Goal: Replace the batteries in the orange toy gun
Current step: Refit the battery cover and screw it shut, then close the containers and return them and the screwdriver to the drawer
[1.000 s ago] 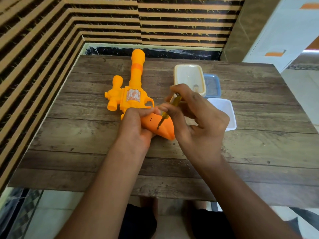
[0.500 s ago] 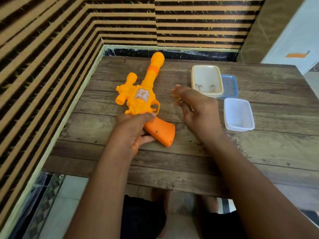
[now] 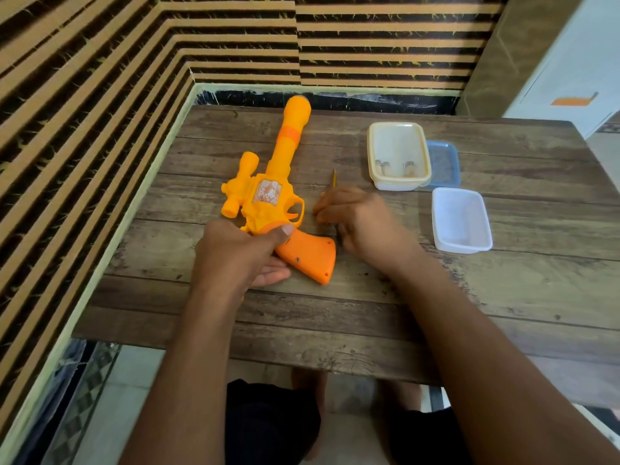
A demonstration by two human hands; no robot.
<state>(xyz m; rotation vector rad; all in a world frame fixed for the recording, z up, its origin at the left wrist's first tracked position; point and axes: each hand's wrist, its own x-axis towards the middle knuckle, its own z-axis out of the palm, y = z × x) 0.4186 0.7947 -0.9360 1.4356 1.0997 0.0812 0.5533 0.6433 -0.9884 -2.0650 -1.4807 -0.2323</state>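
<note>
there, grips the orange toy gun (image 3: 268,196), flat on the wooden table (image 3: 503,297) with barrel toward the wall (image 3: 369,45), at the top of its handle with the left hand (image 3: 235,256), thumb across. covers the yellow screwdriver (image 3: 333,177) just beside the gun with the bent-fingered right hand (image 3: 362,219); cannot tell whether pinching or only resting on it.

Right hand (image 3: 359,218) is blurry and covers most of a thin yellow tool (image 3: 333,178), so no idea if it's actually gripping it. The two little things (image 3: 384,165) in the cream tub (image 3: 396,125) are too small to identify.
</note>
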